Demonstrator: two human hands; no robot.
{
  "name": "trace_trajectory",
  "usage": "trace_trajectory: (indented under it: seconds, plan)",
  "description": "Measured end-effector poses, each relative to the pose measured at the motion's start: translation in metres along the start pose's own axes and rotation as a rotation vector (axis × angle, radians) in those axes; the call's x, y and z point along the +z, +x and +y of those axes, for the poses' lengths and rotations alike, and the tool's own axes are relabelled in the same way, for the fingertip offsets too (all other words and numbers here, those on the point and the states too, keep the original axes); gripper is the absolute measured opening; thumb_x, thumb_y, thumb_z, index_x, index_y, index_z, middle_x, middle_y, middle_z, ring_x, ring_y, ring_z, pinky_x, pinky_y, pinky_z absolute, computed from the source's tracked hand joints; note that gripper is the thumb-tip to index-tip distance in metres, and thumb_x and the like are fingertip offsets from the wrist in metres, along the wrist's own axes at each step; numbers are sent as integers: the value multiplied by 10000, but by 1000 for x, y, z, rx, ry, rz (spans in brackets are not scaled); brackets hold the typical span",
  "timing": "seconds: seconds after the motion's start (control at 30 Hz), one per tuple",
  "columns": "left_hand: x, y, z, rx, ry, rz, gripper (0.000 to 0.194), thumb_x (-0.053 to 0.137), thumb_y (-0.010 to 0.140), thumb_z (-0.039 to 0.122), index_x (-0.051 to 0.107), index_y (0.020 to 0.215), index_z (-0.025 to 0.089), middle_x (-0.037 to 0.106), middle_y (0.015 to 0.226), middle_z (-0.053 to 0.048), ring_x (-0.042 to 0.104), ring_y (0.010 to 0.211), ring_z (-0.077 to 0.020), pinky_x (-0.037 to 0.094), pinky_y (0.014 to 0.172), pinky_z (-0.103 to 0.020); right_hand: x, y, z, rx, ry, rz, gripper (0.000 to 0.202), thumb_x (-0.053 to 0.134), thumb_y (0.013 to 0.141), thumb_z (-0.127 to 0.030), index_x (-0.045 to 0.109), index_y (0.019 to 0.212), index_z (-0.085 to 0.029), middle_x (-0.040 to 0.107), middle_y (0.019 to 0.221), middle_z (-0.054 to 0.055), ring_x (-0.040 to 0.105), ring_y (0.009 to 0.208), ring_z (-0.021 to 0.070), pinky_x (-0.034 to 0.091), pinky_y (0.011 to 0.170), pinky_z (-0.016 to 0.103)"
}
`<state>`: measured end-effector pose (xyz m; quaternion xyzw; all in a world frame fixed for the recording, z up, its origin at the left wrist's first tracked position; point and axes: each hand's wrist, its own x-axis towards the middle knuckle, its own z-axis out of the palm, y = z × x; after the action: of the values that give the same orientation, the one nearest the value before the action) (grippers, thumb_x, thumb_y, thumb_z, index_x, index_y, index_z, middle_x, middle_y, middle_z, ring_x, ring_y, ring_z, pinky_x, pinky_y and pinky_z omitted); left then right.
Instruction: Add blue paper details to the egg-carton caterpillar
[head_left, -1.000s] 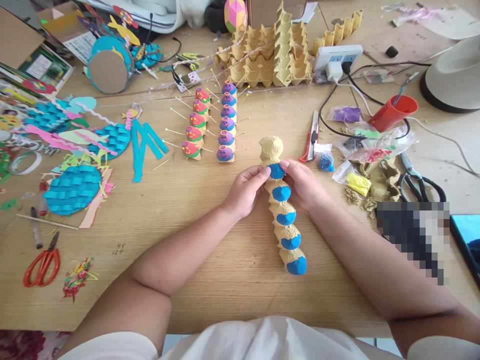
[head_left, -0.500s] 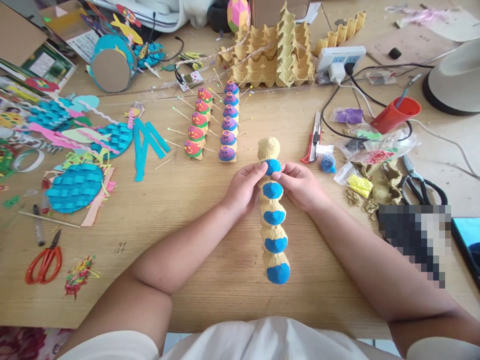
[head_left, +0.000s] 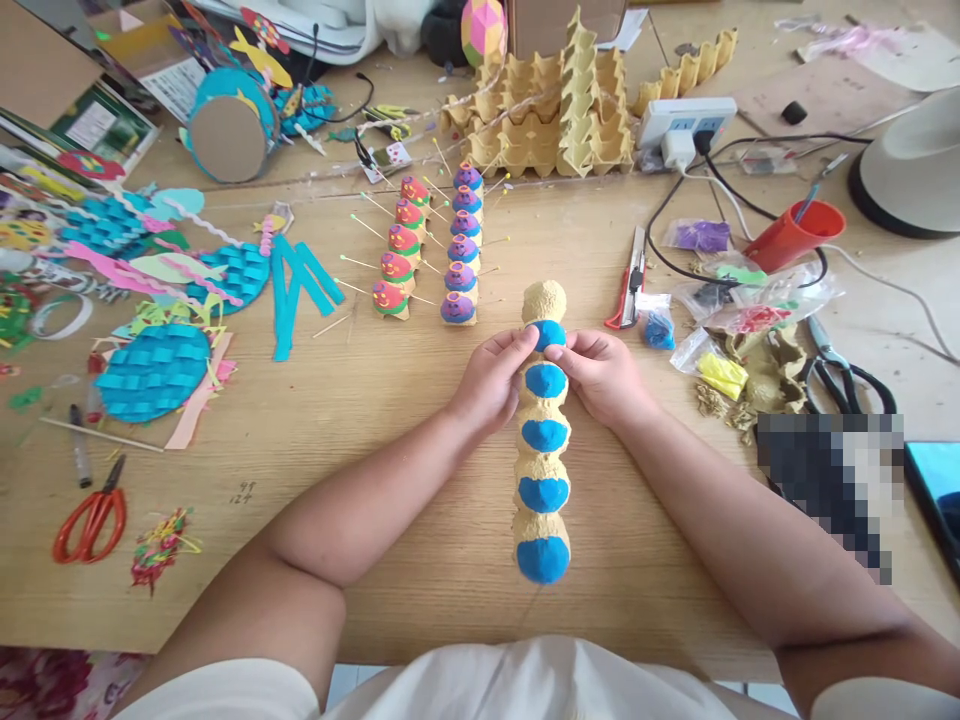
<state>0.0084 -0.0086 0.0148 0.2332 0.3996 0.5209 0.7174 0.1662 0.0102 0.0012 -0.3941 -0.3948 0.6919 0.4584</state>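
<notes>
A strip cut from an egg carton (head_left: 544, 412) runs away from me in front of my body. Blue clay (head_left: 543, 560) covers one side of most of its bumps, while the farthest bump is bare. My left hand (head_left: 499, 375) grips the strip from the left near its far end, thumb on the edge of the blue patch on the second bump. From the right, my right hand (head_left: 604, 375) holds the same bump, its thumb pressed on that clay. The fingers under the strip are partly hidden.
Two decorated caterpillar-like strips (head_left: 461, 245) stand beyond my left hand. To the right lie a utility knife (head_left: 634, 280), clay packets (head_left: 721, 374), black-handled scissors (head_left: 847, 380) and a red cup (head_left: 796, 232). Orange scissors (head_left: 94, 520) and woven blue paper (head_left: 154, 372) are on the left.
The near end of the egg carton strip has swung slightly left and toward me. Both hands keep their hold on the same bump.
</notes>
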Motion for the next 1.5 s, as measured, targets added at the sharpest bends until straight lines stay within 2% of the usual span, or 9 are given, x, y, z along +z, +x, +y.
trace_trajectory:
  seconds: [0.1, 0.2, 0.33, 0.5, 0.7, 0.87, 1.03, 1.27, 1.5]
  plan:
    - [-1, 2, -3, 15, -17, -10, 458, 932, 938, 615, 791, 878, 183, 786, 783, -18, 739, 720, -151, 569, 702, -271, -1, 2, 0, -7, 4, -58, 595, 1154, 575, -626, 757, 780, -233, 735, 756, -29, 610, 660, 131, 558, 673, 298]
    - [-2, 4, -4, -2, -22, 22, 565, 879, 947, 713, 746, 817, 179, 766, 778, -36, 723, 709, -167, 560, 659, -289, -1, 2, 0, -10, -39, -91, 620, 1149, 579, -635, 723, 779, -231, 730, 790, -22, 618, 704, 142, 552, 689, 302]
    - [-3, 4, -3, 13, 43, 74, 536, 901, 951, 640, 701, 764, 179, 687, 708, 2, 609, 612, -123, 478, 587, -274, -1, 0, 0, -23, -57, -126, 651, 1146, 577, -655, 695, 769, -226, 681, 778, -27, 573, 714, 135, 517, 701, 296]
    - [-4, 3, -4, 45, 65, 38, 434, 1011, 810, 537, 787, 876, 171, 752, 796, -4, 657, 703, -134, 520, 665, -275, -3, 0, -1, -12, -93, -90, 704, 1005, 704, -846, 639, 711, -245, 569, 676, -25, 524, 685, 161, 466, 649, 317]
    - [-5, 4, -5, 47, 53, -7, 491, 1068, 686, 543, 783, 846, 176, 736, 760, 8, 641, 677, -121, 507, 636, -265, -3, 0, -3, 18, -65, -91, 718, 1040, 678, -809, 586, 660, -253, 504, 642, -39, 492, 658, 154, 443, 628, 317]
    - [-6, 4, -5, 57, 64, -21, 492, 1068, 708, 547, 742, 794, 189, 717, 739, 17, 640, 678, -120, 511, 644, -261, -2, 0, -6, 44, -56, -83, 706, 1052, 688, -764, 559, 657, -259, 495, 637, -41, 493, 665, 158, 431, 625, 319]
    - [-5, 3, -6, 42, 71, -30, 466, 1017, 812, 587, 773, 841, 190, 745, 774, 0, 660, 683, -136, 525, 652, -284, 3, -1, -10, 85, 31, -65, 722, 1084, 592, -781, 620, 693, -237, 582, 694, -28, 509, 672, 142, 440, 648, 308]
    - [-4, 4, -9, 79, 52, -66, 585, 1080, 693, 662, 801, 844, 171, 735, 752, -3, 691, 736, -143, 554, 709, -274, 4, -3, -1, 10, -91, 29, 791, 1065, 605, -809, 508, 657, -250, 469, 604, -70, 331, 574, 96, 233, 551, 300]
    - [0, 3, -9, 51, 61, -8, 517, 876, 930, 714, 795, 925, 203, 827, 912, -66, 819, 996, -261, 650, 903, -376, 10, -2, -1, 26, 25, 63, 726, 996, 628, -890, 634, 729, -269, 589, 696, -19, 546, 681, 184, 491, 635, 342]
